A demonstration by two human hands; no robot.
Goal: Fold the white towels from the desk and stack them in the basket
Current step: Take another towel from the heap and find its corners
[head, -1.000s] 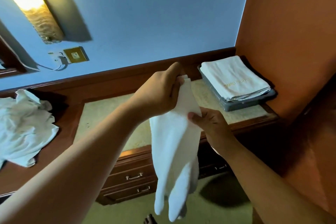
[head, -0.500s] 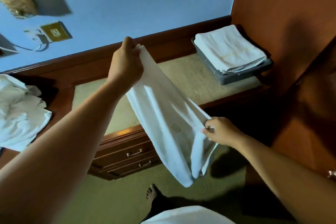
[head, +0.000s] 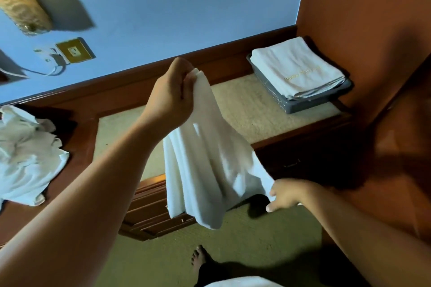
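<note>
A white towel [head: 210, 158] hangs in the air in front of the desk. My left hand [head: 171, 98] pinches its top corners, raised above the desk top. My right hand [head: 285, 194] grips a lower edge of the same towel, out to the right and below desk height. The grey basket [head: 277, 98] stands at the desk's far right corner with a stack of folded white towels [head: 296, 67] in it. A heap of unfolded white towels [head: 25, 154] lies at the left end of the desk.
The desk [head: 245, 109] has a beige top with a wooden rim, and drawers [head: 149, 212] below. An orange wall [head: 373, 30] closes the right side. A wall socket [head: 74, 50] with a plugged cable and a lit lamp [head: 21, 7] are upper left. A bare foot [head: 198, 261] stands on the carpet.
My right hand slid down the towel's edge and out to the right, spreading the cloth. My left hand kept hold of the top, and the camera view shifted.
</note>
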